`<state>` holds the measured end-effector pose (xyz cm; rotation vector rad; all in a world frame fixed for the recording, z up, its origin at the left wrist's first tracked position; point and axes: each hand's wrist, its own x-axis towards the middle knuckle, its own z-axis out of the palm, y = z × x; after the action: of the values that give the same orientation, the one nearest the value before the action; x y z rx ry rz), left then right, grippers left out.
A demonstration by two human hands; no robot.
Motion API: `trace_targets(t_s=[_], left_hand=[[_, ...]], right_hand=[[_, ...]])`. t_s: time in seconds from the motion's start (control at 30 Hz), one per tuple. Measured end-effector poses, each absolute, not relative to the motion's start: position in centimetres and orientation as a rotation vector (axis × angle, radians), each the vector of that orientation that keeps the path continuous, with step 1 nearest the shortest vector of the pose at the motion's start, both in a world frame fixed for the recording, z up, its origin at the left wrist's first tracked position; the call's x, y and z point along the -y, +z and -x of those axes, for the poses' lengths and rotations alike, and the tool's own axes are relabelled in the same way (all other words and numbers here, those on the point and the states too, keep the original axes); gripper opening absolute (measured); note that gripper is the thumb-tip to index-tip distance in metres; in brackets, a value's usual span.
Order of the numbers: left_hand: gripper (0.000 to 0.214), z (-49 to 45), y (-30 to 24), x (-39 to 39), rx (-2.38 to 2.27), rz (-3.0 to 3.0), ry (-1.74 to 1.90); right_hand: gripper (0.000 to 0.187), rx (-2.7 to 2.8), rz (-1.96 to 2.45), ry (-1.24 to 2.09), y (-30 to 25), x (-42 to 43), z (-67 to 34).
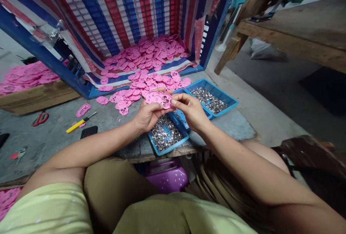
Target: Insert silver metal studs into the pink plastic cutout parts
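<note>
My left hand [147,115] holds a pink plastic part [159,99] by its lower edge, above the grey table. My right hand [189,109] pinches at the right end of that same part; whether a small metal piece is between its fingers cannot be seen. Just under both hands lies a blue tray [159,150] of small silvery metal pieces. A second blue tray [229,101] with more silvery pieces sits to the right. A heap of the same pink parts [140,82] spreads across the table beyond my hands.
A tipped blue crate [81,82] lined with striped sheeting holds more pink parts. A cardboard box [35,97] of pink parts is at left. A yellow knife [77,123], red scissors [40,118] and a black phone [89,131] lie on the table. A wooden bench [286,39] stands at right.
</note>
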<state>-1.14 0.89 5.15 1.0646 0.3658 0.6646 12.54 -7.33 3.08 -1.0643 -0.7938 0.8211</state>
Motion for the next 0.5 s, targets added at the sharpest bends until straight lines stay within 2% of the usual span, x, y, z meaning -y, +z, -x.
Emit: trace_targets(t_s=[0.37,0.43,0.5], left_hand=[[0.071,1.3,4.7,-1.8,-0.411,-1.140,0.661],[0.062,0.9,4.3,-1.7,-0.402,-1.168,0.679],[0.038,0.2,3.9,-1.0,-0.391,-1.279,0.722]], right_hand=[[0.032,0.835,1.091,0.793,3.1,7.4,-12.6],[0.032,0.832,1.093,0.798,3.0,7.5,-12.7],[0.033,0.823,1.119,0.806,2.8,8.0,-12.6]])
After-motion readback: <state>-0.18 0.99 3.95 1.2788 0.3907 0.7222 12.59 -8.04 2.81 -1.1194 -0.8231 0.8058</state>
